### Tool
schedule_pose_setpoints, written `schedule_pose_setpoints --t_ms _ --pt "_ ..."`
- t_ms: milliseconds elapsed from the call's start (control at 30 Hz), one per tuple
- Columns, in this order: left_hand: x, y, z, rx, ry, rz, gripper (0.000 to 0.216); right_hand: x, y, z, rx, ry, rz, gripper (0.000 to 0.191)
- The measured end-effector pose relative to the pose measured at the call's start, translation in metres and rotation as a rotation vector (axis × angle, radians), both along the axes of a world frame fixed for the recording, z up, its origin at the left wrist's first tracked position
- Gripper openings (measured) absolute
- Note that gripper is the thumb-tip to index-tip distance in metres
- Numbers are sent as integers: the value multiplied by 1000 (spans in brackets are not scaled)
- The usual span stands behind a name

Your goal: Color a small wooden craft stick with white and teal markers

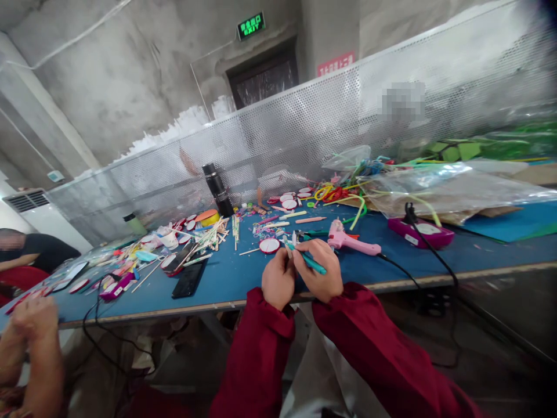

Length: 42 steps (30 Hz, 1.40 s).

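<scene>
Both my hands are raised together just above the near edge of the blue table (pixel 226 278), sleeves dark red. My right hand (pixel 319 268) is closed around a teal-handled tool (pixel 311 262), likely scissors, whose tip points left. My left hand (pixel 278 280) is closed in a pinch right against that tip; what it holds is too small to make out. Just beyond the hands lie a round white-and-red disc (pixel 270 245) and a pink glue gun (pixel 350 241).
Craft sticks, red-rimmed discs and coloured straws litter the table. A black phone (pixel 190 278), a black cylinder (pixel 218 189), a magenta device with a cable (pixel 421 232) and plastic bags (pixel 448 186) lie around. A perforated metal screen (pixel 304 122) backs the table. Another person's forearm (pixel 35 348) is at lower left.
</scene>
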<state>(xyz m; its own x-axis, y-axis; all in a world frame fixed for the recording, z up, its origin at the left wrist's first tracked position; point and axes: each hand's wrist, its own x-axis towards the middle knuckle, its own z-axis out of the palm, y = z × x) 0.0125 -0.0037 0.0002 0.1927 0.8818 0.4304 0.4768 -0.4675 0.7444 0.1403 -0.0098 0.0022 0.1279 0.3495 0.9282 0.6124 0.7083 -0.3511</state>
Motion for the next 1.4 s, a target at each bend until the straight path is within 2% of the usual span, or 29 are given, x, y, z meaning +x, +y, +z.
schedule_pose_setpoints --t_ms 1400 --pt "0 0 -1 3 -5 -5 19 0 0 0 4 -5 18 6"
